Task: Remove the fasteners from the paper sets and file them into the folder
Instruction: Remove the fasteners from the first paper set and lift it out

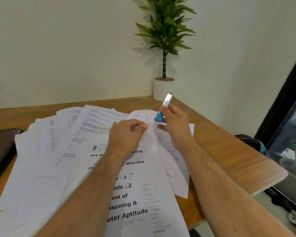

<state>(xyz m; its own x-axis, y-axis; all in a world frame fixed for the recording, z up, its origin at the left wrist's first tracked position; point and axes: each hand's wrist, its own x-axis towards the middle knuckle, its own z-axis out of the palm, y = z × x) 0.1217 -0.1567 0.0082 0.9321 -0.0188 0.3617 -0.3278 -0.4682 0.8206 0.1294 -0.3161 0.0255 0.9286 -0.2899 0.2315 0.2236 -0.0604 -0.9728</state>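
Front paper set lies lengthwise away from you on the surface. Your left hand pinches its far top corner, fingers curled. Right hand grips the blue-and-white staple remover just beside that corner, tip down toward it. Fastener itself too small to see. Dark folder, I think, sits far left.

Only one view here, from the camera on my head. It's wide-angle and tilted forward and down, so my forearms come in from the bottom edge and my hands sit close, about mid-frame. The worktop fills the lower half, and the wall behind it fills the top. Lines bend a bit near the edges.
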